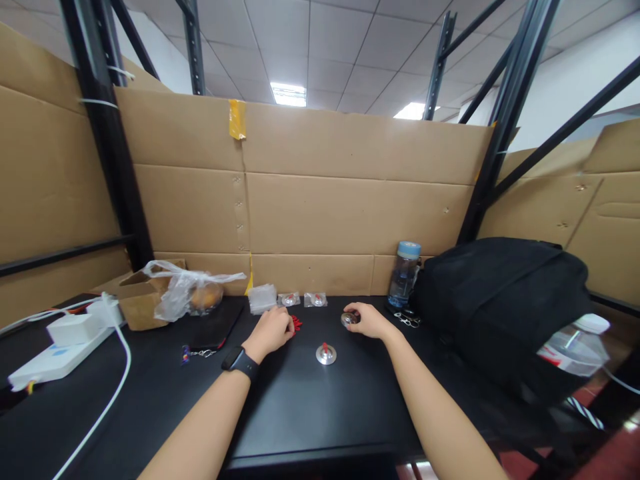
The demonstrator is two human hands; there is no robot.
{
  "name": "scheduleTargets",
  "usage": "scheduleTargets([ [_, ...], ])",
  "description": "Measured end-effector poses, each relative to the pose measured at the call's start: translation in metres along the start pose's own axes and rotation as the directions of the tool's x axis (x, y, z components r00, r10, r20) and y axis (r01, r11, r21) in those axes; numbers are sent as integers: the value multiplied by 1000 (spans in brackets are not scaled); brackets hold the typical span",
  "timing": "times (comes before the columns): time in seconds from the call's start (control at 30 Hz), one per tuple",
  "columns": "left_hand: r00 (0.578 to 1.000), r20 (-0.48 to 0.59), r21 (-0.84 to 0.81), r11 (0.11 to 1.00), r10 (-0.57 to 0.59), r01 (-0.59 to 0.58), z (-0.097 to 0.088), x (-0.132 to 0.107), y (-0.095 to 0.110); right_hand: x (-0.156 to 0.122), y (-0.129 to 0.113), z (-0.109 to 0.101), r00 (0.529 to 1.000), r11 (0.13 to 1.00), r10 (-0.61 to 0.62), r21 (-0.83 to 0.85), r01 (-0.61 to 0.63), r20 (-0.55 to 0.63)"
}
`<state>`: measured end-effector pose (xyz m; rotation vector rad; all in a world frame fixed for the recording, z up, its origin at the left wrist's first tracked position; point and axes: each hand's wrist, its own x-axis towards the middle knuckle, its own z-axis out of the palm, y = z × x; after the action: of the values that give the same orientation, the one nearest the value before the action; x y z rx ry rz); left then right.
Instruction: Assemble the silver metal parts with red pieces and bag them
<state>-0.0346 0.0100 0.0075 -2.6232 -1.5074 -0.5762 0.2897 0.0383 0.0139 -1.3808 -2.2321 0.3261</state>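
A round silver metal disc [326, 356] with a small red piece standing at its middle lies on the black table in front of me. My left hand [274, 329], with a dark watch at the wrist, is curled closed beside a small pile of red pieces [297, 324]. Its fingertips touch the edge of that pile, and what they pinch is hidden. Over on the right, the fingers of my right hand [369, 321] close round silver metal discs [349, 319] on the table; how many lie there I cannot tell.
Behind my hands lie two clear packets [315, 300] and a stack of clear plastic bags [262, 299]. A water bottle [403, 275] and a black backpack [500, 313] stand right. At left are a plastic bag [193, 293], a black pouch [213, 327] and a power strip [60, 363].
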Motion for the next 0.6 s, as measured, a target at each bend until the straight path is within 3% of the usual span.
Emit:
scheduleTargets([
  [0.23, 1000, 10, -3, 1000, -12, 12, 5, -2, 1, 2, 4, 5, 1000, 999, 7, -50, -8, -21],
  [0.47, 982, -183, -260, 966, -53, 3, 2, 8, 10, 3, 4, 8, 999, 1000, 14, 26, -13, -40],
  [0.6, 973, -223, -332, 943, -60, -17, 0, 10, 11, 4, 5, 8, 999, 999, 2, 35, -1, -33],
])
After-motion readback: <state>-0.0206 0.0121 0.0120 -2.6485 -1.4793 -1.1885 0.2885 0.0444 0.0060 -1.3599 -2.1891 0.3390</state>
